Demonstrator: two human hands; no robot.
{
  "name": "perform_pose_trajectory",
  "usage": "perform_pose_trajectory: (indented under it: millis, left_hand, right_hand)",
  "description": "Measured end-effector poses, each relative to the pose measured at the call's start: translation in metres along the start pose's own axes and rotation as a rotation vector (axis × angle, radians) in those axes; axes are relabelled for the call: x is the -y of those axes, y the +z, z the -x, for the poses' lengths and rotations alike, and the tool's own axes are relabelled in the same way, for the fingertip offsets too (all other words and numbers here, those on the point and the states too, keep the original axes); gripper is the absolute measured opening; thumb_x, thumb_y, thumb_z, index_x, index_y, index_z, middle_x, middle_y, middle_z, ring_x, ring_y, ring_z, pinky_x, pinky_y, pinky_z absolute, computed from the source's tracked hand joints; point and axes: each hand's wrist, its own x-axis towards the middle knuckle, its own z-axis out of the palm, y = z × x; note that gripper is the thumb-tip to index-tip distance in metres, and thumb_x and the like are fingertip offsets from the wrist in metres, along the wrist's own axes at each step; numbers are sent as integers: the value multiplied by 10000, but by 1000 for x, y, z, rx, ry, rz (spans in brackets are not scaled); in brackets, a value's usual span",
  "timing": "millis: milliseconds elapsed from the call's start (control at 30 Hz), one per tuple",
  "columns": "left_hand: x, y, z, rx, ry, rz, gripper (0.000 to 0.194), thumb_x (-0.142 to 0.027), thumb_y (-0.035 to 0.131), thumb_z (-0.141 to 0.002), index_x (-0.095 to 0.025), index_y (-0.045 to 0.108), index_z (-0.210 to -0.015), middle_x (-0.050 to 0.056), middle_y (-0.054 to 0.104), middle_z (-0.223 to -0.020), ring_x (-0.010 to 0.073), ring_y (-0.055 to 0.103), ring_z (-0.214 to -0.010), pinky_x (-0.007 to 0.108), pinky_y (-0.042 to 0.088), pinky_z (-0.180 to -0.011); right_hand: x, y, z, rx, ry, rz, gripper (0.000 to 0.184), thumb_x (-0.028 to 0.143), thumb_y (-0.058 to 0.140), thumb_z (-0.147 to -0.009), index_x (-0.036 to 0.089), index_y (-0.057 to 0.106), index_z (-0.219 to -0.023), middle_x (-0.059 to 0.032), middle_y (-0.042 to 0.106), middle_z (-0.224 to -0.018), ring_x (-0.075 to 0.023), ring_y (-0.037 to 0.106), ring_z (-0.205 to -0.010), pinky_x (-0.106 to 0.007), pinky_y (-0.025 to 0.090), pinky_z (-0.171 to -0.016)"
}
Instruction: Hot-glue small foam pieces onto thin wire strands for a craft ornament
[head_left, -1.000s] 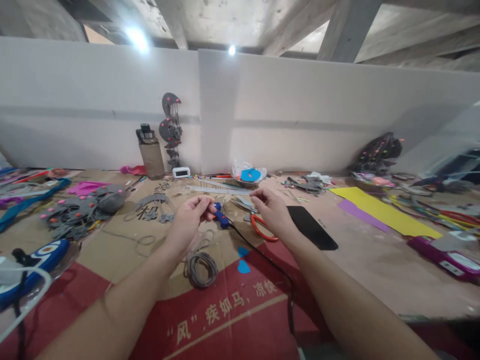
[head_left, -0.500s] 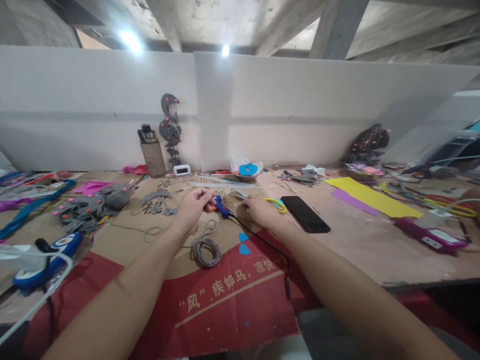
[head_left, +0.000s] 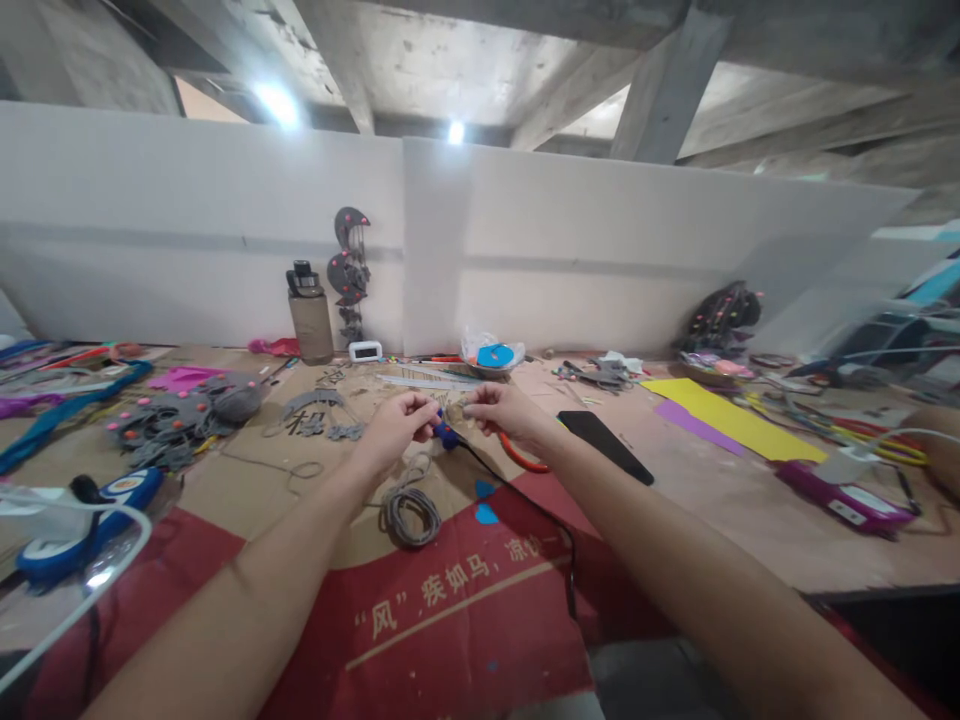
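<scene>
Near the middle of the cardboard, my left hand (head_left: 405, 420) is closed, its fingertips pinched round the end of a small blue glue gun (head_left: 448, 436) with a black cord. Its grip is partly hidden by the fingers. Just to the right, my right hand (head_left: 510, 412) pinches something small and pale brown that I cannot make out. Below that palm shows a red ring-shaped handle (head_left: 525, 458). A coil of grey cord (head_left: 411, 515) lies on the cardboard nearer me, with two blue heart cutouts (head_left: 486, 512) to its right.
A black phone (head_left: 606, 447) lies right of my right hand, beside yellow sheet (head_left: 735, 415). Grey felt pieces with pink dots (head_left: 176, 415) are at the left. A bottle (head_left: 310, 318) and a bowl (head_left: 491, 355) stand toward the wall. Power strips (head_left: 90, 535) flank the workspace.
My right hand has risen from the cardboard and moved close to my left fingertips, now pinching a small thing. A red ring handle shows where a yellow one was visible. The view has tilted up slightly.
</scene>
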Motion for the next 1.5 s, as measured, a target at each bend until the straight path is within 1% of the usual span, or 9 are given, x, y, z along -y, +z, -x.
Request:
perform_pose_trajectory:
  millis: [67, 167, 367, 533, 667, 833, 1200, 1400, 1500]
  left_hand:
    - [-2, 2, 2, 52, -26, 50, 308, -398, 693, -695, -139, 595, -828, 1, 602, -717, 74, 517, -568, 217, 395, -562]
    - [-3, 5, 5, 128, -25, 95, 335, -376, 713, -682, -143, 597, -893, 2, 602, -758, 91, 549, -622, 233, 418, -598]
    - [0, 8, 5, 96, 6, 51, 276, -344, 717, -675, -131, 610, -812, 2, 596, -706, 84, 534, -574, 231, 416, -573]
    - [1, 9, 4, 21, -42, 83, 264, -315, 727, -642, -133, 593, -779, -14, 578, -676, 63, 484, -513, 216, 379, -524]
    - [1, 8, 4, -7, -17, 17, 226, -287, 698, -664, -133, 591, -791, -24, 551, -659, 61, 455, -503, 216, 356, -507]
    - [2, 9, 5, -5, 50, -99, 201, -298, 660, -709, -136, 605, -815, -14, 554, -679, 74, 460, -535, 223, 355, -516]
    - [5, 13, 7, 40, 4, 4, 239, -361, 672, -707, -138, 590, -737, 14, 597, -684, 76, 476, -517, 222, 369, -520]
    - [-1, 14, 10, -8, -36, -100, 226, -355, 670, -694, -142, 598, -672, 13, 601, -590, 92, 504, -488, 229, 392, -507]
    - [-4, 17, 12, 3, -59, -126, 191, -321, 658, -694, -151, 575, -672, 16, 604, -553, 118, 549, -492, 244, 426, -517]
  right_hand:
    - [8, 10, 3, 3, 18, -490, 292, 368, 699, -686, 202, 509, -833, 61, 524, -614, -70, 478, -495, -217, 407, -514]
    - [15, 24, 9, 35, 10, -807, 384, 360, 785, -596, 197, 517, -818, 78, 521, -589, -50, 461, -472, -195, 385, -487]
    - [17, 37, 21, 16, 29, -942, 374, 336, 800, -588, 183, 537, -806, 69, 554, -598, -49, 469, -487, -189, 387, -492]
    - [11, 33, 22, 7, 39, -983, 369, 485, 699, -683, 182, 555, -837, 25, 580, -700, -81, 514, -569, -218, 428, -527]
    - [9, 32, 22, -97, 26, -912, 363, 465, 701, -681, 186, 544, -852, 34, 570, -717, -78, 507, -573, -214, 433, -531]
    - [9, 37, 23, -79, -80, -763, 264, 381, 691, -701, 183, 538, -785, 59, 533, -616, -73, 486, -506, -221, 410, -505]
    - [13, 43, 29, -144, -68, -731, 253, 375, 670, -701, 183, 514, -749, 52, 535, -600, -70, 459, -466, -220, 377, -480]
    - [12, 33, 34, -407, -328, -137, 181, 301, 567, -816, 188, 548, -956, -41, 596, -882, -131, 547, -715, -265, 454, -644]
    - [16, 26, 38, -433, -467, 165, 146, 245, 509, -863, 186, 577, -979, -68, 599, -931, -145, 550, -757, -276, 449, -680]
